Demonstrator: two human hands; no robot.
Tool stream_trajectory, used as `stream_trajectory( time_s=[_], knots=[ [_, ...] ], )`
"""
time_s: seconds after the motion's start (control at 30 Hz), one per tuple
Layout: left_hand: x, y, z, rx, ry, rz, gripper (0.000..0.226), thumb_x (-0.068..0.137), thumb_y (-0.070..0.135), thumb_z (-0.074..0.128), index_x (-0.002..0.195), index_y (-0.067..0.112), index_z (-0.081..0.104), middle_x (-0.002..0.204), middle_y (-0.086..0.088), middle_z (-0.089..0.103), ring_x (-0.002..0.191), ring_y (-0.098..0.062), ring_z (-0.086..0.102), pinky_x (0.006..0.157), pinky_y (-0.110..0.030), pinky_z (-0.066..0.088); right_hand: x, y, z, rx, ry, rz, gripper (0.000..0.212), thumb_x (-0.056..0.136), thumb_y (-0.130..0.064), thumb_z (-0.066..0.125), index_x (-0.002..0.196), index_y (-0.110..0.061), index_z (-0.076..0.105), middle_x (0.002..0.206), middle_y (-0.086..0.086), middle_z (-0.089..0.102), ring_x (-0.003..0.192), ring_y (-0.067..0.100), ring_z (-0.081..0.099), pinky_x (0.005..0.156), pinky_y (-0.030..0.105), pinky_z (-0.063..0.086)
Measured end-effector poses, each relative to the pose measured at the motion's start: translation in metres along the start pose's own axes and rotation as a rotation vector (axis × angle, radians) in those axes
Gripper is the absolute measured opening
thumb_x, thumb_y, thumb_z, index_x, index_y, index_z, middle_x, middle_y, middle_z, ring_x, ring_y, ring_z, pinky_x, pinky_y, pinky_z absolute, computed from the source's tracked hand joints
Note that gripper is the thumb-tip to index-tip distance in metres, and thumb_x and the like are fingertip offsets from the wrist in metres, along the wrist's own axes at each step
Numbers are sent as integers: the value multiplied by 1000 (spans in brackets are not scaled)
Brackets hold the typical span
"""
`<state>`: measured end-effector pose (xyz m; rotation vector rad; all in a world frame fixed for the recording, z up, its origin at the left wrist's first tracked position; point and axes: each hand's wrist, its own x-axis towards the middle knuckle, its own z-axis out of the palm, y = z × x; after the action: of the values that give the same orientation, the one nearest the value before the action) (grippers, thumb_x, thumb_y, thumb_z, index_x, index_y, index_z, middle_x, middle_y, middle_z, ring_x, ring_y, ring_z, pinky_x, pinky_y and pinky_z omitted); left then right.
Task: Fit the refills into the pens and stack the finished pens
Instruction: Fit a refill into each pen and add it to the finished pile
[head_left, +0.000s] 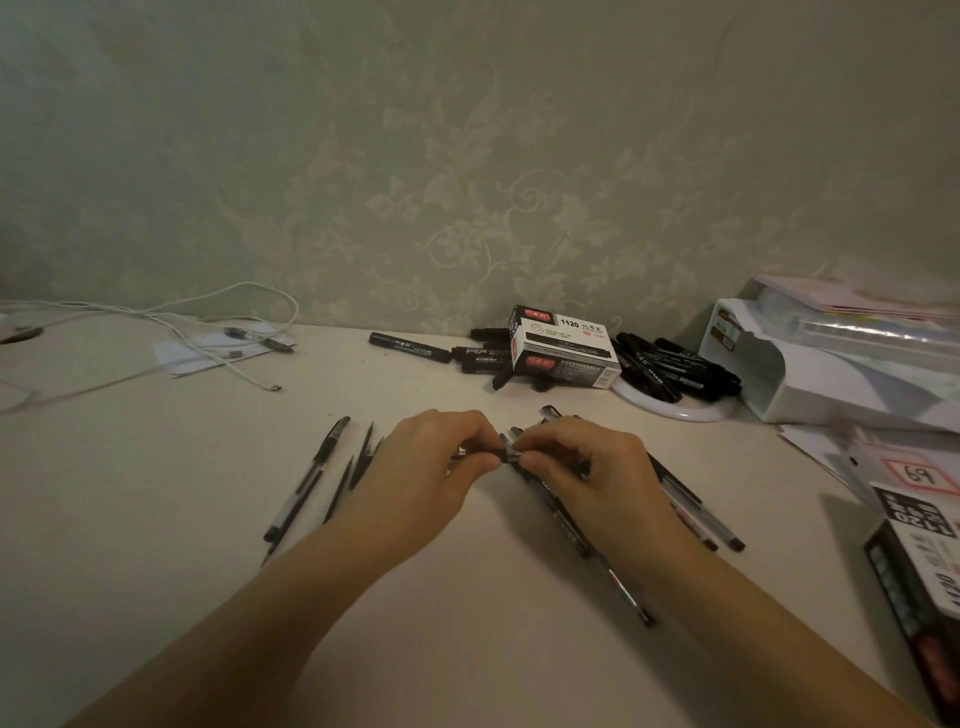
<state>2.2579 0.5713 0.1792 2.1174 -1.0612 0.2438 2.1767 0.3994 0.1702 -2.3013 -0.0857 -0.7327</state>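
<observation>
My left hand (434, 467) and my right hand (582, 467) meet at the middle of the table and pinch one black pen (506, 455) between their fingertips, a little above the surface. Most of that pen is hidden by the fingers. Under and right of my right hand lies a pile of several black pens (691, 512), slanting towards the front right. One long pen (618, 584) reaches out of the pile towards me. Left of my left hand lie a capped pen (311, 475) and several thin dark refills (345, 483).
A 1120 marker box (563, 345) stands at the back by the wall with black markers (410, 347) around it and more on a white lid (680, 408). A white organiser (831, 374) and another box (919, 571) crowd the right side. White cables (208, 332) lie back left.
</observation>
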Motion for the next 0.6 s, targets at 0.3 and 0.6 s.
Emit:
stream_trajectory(
  time_s=[0.3, 0.6],
  knots=[
    [6, -20, -25, 139, 308, -274, 5, 90, 26, 62, 94, 24, 64, 89, 4, 50, 73, -6, 51, 68, -17, 42, 2, 4, 2, -189, 107, 97, 29, 93, -28, 65, 122, -27, 64, 109, -14, 61, 98, 1, 58, 87, 21, 49],
    [-1, -91, -63, 474, 100, -786, 14, 91, 30, 57, 88, 17, 61, 81, -4, 57, 80, -26, 56, 71, -32, 46, -1, 5, 3, -522, -48, 117, 10, 90, -37, 67, 91, -29, 72, 82, -15, 56, 80, 6, 48, 68, 20, 34]
  ],
)
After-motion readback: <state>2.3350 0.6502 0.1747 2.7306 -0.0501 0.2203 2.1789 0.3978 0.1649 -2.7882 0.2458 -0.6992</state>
